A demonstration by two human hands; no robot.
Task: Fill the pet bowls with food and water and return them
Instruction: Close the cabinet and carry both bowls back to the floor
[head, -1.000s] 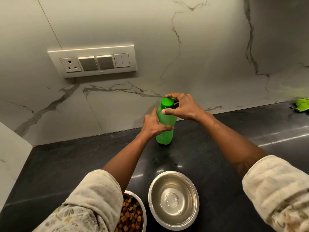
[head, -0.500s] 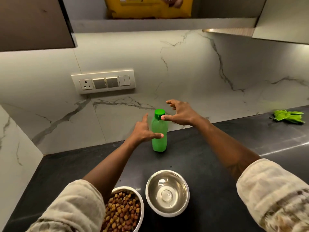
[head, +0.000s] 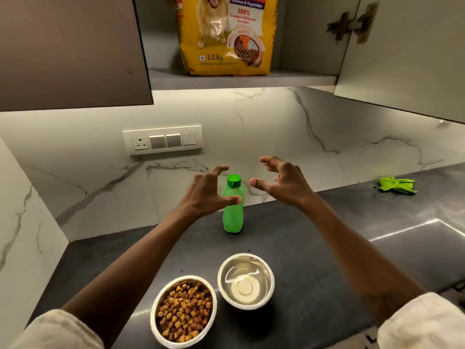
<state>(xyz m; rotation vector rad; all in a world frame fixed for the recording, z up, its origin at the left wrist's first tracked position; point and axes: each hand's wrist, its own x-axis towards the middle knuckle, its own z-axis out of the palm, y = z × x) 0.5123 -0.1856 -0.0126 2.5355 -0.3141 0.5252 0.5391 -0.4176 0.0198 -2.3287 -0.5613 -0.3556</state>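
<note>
A green water bottle with its cap on stands upright on the dark counter near the marble wall. My left hand hovers just left of it, fingers spread, the thumb in front of the bottle's body. My right hand floats open to the bottle's right, apart from it. Nearer to me sit two steel bowls side by side: the left bowl is full of brown kibble, the right bowl holds clear water.
A yellow dog-food bag stands on the open cupboard shelf above. The cupboard door hangs open at the right. A green cloth lies far right on the counter. A switch panel is on the wall.
Both hands have let go of the bottle and cap and drawn back, fingers open. The bottle stays standing. My view has tilted up, revealing the cupboard and food bag.
</note>
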